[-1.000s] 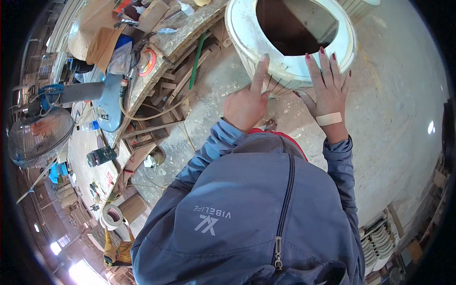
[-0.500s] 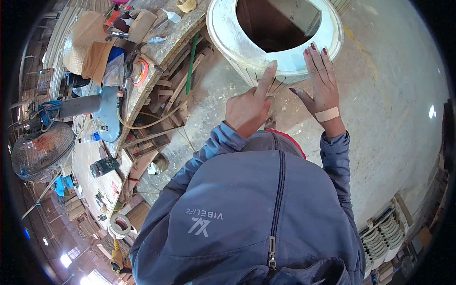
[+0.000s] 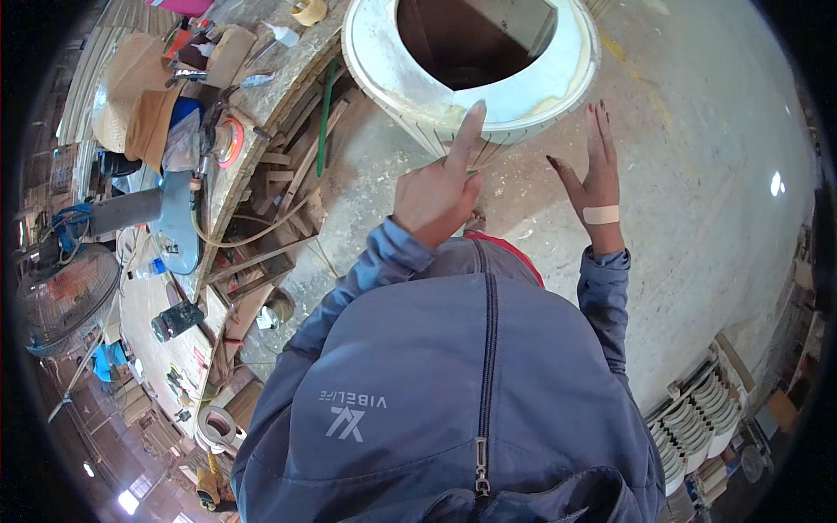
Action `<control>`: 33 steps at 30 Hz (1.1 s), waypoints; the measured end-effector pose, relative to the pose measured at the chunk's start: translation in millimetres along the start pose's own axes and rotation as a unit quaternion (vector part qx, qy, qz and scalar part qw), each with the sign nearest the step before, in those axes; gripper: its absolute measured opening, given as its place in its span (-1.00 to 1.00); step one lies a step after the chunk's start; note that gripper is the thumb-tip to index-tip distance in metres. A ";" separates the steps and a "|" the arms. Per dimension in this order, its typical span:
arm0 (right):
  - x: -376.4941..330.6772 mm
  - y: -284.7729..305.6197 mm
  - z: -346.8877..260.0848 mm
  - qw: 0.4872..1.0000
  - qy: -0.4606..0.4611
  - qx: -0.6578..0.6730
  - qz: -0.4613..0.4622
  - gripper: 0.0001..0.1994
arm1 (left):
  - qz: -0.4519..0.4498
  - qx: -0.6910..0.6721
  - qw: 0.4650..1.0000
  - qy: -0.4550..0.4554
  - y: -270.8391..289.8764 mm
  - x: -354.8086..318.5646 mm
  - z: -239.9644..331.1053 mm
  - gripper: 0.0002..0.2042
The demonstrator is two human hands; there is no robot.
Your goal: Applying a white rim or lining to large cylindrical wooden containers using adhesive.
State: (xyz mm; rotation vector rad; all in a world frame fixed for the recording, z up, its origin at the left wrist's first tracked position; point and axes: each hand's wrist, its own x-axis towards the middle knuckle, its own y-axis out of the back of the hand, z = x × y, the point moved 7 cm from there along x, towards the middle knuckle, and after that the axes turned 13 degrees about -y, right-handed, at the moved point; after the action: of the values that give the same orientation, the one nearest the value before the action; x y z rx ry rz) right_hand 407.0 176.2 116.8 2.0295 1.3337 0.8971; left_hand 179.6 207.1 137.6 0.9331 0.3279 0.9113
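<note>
At the frame's top centre, the hollow white drum (image 3: 375, 44) points its dark opening up at the camera, long axis roughly upright; its flat ring looks smooth, its side finely lined. The left hand (image 3: 436, 196) extends 1 finger over the rim, the others curled; whether they grip anything I cannot tell. The right hand (image 3: 599, 179) is released, fingers straight, just off the drum.
</note>
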 end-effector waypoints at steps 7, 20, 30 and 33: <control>-24.5 -3.3 14.7 0.998 -0.042 -0.011 -0.039 -0.10 | -0.034 0.037 0.998 -0.026 4.5 2.3 3.7 -0.12; 16.8 -32.3 -105.4 0.969 0.154 -0.185 -0.063 -0.11 | 0.058 -0.009 0.995 0.080 43.5 -55.8 -33.9 -0.33; 33.2 -70.9 -138.0 0.941 0.242 -0.188 -0.141 -0.17 | 0.130 0.027 0.989 0.066 57.4 -71.5 -36.1 -0.39; 36.4 -58.0 -129.3 0.936 0.251 -0.176 -0.175 -0.10 | 0.142 0.031 0.986 0.084 60.6 -74.2 -41.8 -0.40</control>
State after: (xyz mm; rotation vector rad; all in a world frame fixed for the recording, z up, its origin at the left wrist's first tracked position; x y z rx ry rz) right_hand 284.6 241.4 163.6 1.2797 1.5897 1.4204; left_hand 78.1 187.7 152.6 0.9768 0.3749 1.2520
